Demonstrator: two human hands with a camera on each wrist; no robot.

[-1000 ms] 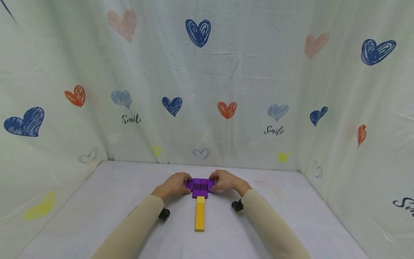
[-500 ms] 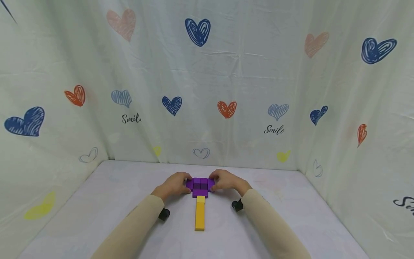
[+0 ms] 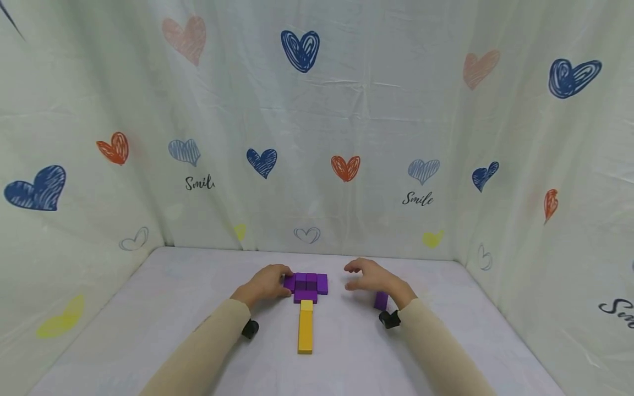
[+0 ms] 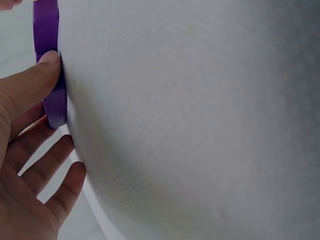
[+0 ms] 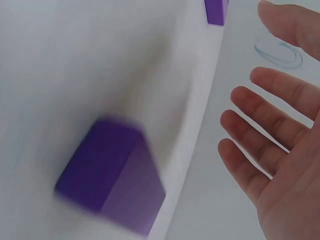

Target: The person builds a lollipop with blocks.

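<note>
Several purple blocks (image 3: 306,282) lie side by side on the white-covered table, with a flat purple block (image 3: 305,297) in front of them. A short light yellow block (image 3: 306,306) and a long yellow block (image 3: 305,333) run from there toward the person. My left hand (image 3: 267,282) pinches the leftmost purple block (image 4: 56,107) between thumb and index finger. Apart from the row, on its right side, my right hand (image 3: 372,277) holds nothing, its fingers spread and relaxed. Near that wrist lies a separate purple block (image 3: 381,300), blurred in the right wrist view and partly hidden by the arm in the head view.
A white curtain (image 3: 317,115) printed with hearts rises behind the table and along both sides. Black wrist cameras sit under the left wrist (image 3: 250,329) and right wrist (image 3: 389,319). The white tabletop (image 3: 198,341) extends around the blocks.
My right hand has let go of the row's right end and moved right, uncovering the rightmost block. The separate purple block near the wrist has come into view. My left hand stays in place.
</note>
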